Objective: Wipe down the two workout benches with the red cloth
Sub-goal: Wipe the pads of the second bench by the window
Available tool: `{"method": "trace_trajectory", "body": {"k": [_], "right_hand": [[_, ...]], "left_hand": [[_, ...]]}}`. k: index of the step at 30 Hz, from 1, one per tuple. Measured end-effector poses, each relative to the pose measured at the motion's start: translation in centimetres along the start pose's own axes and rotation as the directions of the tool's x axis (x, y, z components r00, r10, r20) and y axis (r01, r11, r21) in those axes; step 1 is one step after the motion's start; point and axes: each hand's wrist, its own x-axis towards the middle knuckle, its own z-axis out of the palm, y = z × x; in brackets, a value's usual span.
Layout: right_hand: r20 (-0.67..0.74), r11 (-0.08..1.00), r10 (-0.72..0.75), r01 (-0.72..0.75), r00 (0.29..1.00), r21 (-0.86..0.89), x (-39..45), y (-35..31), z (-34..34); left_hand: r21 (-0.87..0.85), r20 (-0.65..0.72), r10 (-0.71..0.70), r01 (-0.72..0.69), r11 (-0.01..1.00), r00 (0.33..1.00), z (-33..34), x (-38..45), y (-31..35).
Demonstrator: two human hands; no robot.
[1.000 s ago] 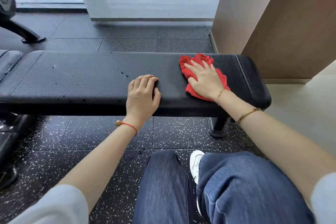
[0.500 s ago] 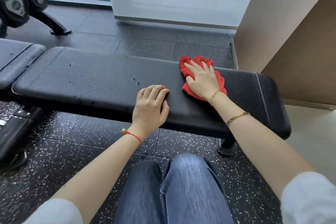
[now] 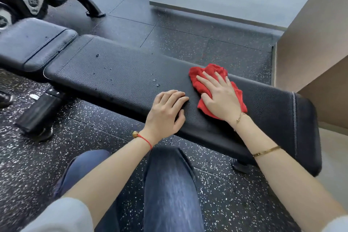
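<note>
Two padded black benches stand end to end on speckled floor; the long one [image 3: 122, 77] holds both hands. Her right hand [image 3: 220, 98] presses the red cloth [image 3: 203, 84] flat near its right end, fingers [image 3: 206, 79] spread apart. Her left hand [image 3: 165, 115] rests beside it, fingers loosely together. Droplets [image 3: 156, 82] lie leftward.

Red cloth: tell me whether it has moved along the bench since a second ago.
Yes. The red cloth has slid leftward along the bench, away from the end seam, toward the water droplets.
</note>
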Motion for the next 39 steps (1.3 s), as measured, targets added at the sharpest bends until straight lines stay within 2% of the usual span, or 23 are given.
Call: {"method": "trace_trajectory", "body": {"k": [4, 7, 10, 13, 16, 18, 21, 23, 25, 28, 30, 34, 37, 39], "right_hand": [[-0.002, 0.993, 0.116, -0.116, 0.993, -0.018, 4.1, -2.3, 0.6], [-0.003, 0.995, 0.095, -0.095, 0.995, -0.013, 4.7, -4.2, 1.4], [-0.007, 0.996, 0.087, -0.087, 0.996, -0.003, 3.8, -5.1, 1.6], [-0.003, 0.999, 0.052, -0.052, 0.999, 0.008, 1.3, -6.7, 2.0], [-0.042, 0.997, 0.08, -0.079, 0.996, 0.021, -1.5, -8.2, 2.7], [-0.081, 0.98, 0.2, -0.201, 0.977, -0.007, -1.5, -8.5, 3.1], [-0.147, 0.875, 0.478, -0.484, 0.866, -0.012, 1.2, -9.4, 3.1], [-0.146, 0.83, 0.552, -0.558, 0.821, 0.005, 3.0, -10.8, 3.3], [-0.108, 0.866, 0.497, -0.5, 0.861, 0.005, 3.8, -13.0, 3.8], [-0.058, 0.946, 0.323, -0.324, 0.945, 0.003, 2.3, -16.5, 4.9], [-0.068, 0.96, 0.278, -0.279, 0.958, 0.007, 0.2, -17.3, 5.2], [-0.13, 0.901, 0.431, -0.434, 0.893, -0.001, -2.3, -15.4, 4.7], [-0.114, 0.813, 0.578, -0.582, 0.808, -0.008, -0.1, -14.3, 3.8], [-0.099, 0.803, 0.593, -0.596, 0.799, -0.01, 2.5, -14.7, 3.8]], "left_hand": [[-0.004, 0.017, -0.004, 0.004, 1.0, 1.0, -0.1, -0.1, -0.1], [-0.017, 0.031, -0.019, 0.02, 1.0, 0.999, -0.3, -0.2, 0.0], [-0.074, -0.02, -0.011, 0.009, 0.997, 1.0, -0.8, -0.6, -0.5], [-0.095, -0.096, 0.008, -0.017, 0.995, 0.995, -2.3, -2.0, -2.7], [-0.059, -0.132, 0.032, -0.04, 0.997, 0.991, -4.2, -2.6, -7.0], [-0.028, -0.12, 0.051, -0.055, 0.998, 0.991, -5.2, -2.5, -10.5], [-0.016, -0.074, 0.056, -0.057, 0.998, 0.996, -6.2, -1.8, -14.9], [-0.031, -0.029, 0.055, -0.056, 0.998, 0.998, -6.4, -1.2, -16.5], [-0.057, 0.024, 0.069, -0.068, 0.996, 0.997, -6.4, -1.1, -17.4], [-0.084, 0.058, 0.102, -0.097, 0.992, 0.993, -6.1, -1.3, -18.1], [-0.093, 0.047, 0.114, -0.109, 0.99, 0.992, -5.8, -1.7, -18.5], [-0.08, 0.023, 0.132, -0.13, 0.988, 0.991, -5.2, -1.6, -18.9], [-0.07, 0.005, 0.147, -0.146, 0.987, 0.989, -5.2, -1.8, -19.1], [-0.076, -0.011, 0.159, -0.16, 0.984, 0.987, -5.0, -1.8, -19.2]]}}
